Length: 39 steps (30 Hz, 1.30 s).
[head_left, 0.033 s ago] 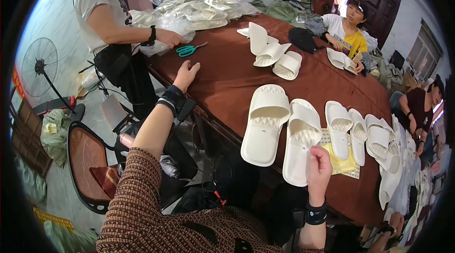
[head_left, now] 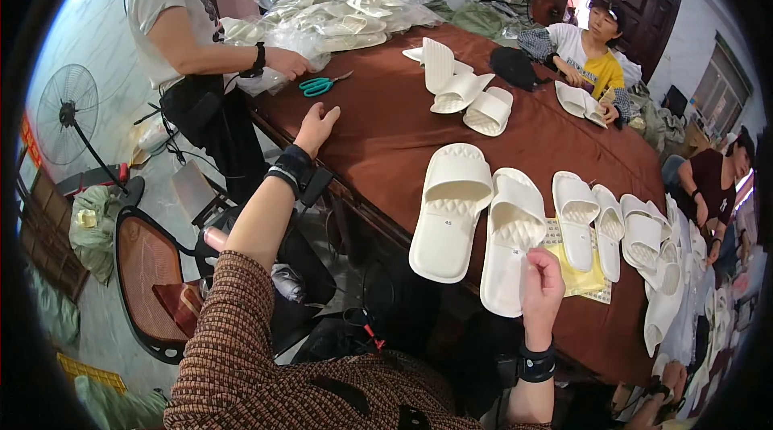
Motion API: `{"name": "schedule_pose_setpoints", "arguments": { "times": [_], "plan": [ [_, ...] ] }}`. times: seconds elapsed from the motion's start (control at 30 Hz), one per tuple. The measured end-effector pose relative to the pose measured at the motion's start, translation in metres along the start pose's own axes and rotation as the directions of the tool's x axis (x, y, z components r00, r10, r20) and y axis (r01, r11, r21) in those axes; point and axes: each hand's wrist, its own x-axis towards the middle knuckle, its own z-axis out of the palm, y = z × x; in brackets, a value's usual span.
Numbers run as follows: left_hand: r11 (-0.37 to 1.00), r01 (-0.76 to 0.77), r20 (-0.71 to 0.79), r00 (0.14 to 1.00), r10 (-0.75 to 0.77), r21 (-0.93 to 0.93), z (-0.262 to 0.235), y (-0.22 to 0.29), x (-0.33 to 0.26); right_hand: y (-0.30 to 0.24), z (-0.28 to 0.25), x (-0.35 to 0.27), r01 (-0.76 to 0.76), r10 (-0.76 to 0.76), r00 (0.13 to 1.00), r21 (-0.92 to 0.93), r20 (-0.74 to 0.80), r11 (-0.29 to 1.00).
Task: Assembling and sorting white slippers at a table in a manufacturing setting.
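Observation:
My left hand (head_left: 314,130) rests at the table's left edge, fingers loosely apart and holding nothing. Closest to it is a pair of scissors (head_left: 316,87) with teal handles. My right hand (head_left: 543,291) has its fingers curled together, the tips on the heel part of a white slipper (head_left: 506,279), beside a small label (head_left: 515,252). Whatever the fingertips pinch is hidden. Left of that slipper lies a larger white slipper (head_left: 441,249), also with a small label on its insole. A yellow sheet (head_left: 576,273) lies under the neighbouring slippers to the right.
Brown cloth covers the table (head_left: 370,128). More white slippers (head_left: 578,241) line its right side, and others (head_left: 463,92) stand farther back. Bagged slippers (head_left: 330,15) are heaped at the far end. Co-workers stand or sit around. A mesh chair (head_left: 149,285) is on the left.

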Motion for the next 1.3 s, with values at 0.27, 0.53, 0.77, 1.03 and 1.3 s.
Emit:
{"name": "schedule_pose_setpoints", "arguments": {
  "times": [0.27,0.53,0.77,1.03,1.3],
  "plan": [
    [0.997,0.030,-0.010,0.999,-0.030,-0.073,-0.001,0.007,0.003,0.004,-0.003,0.000,0.001,-0.001,1.000,-0.022,-0.007,1.000],
    [0.773,-0.378,-0.054,0.883,0.467,0.509,-0.015,0.019,-0.003,0.005,-0.002,0.001,0.024,-0.024,1.000,0.000,-0.014,1.000],
    [0.341,-0.532,-0.014,0.526,0.851,0.775,-0.058,0.124,-0.054,0.000,-0.006,0.000,-0.104,0.102,0.994,0.066,0.031,0.992],
    [0.284,-0.583,0.294,0.700,0.650,0.761,-0.089,0.174,-0.075,-0.070,-0.012,0.037,-0.098,0.083,0.994,0.267,0.069,0.959],
    [0.402,-0.807,0.464,0.582,0.668,0.433,-0.068,0.176,-0.069,-0.069,0.128,0.044,-0.707,0.292,0.650,0.418,0.702,0.571]
  ]
}}
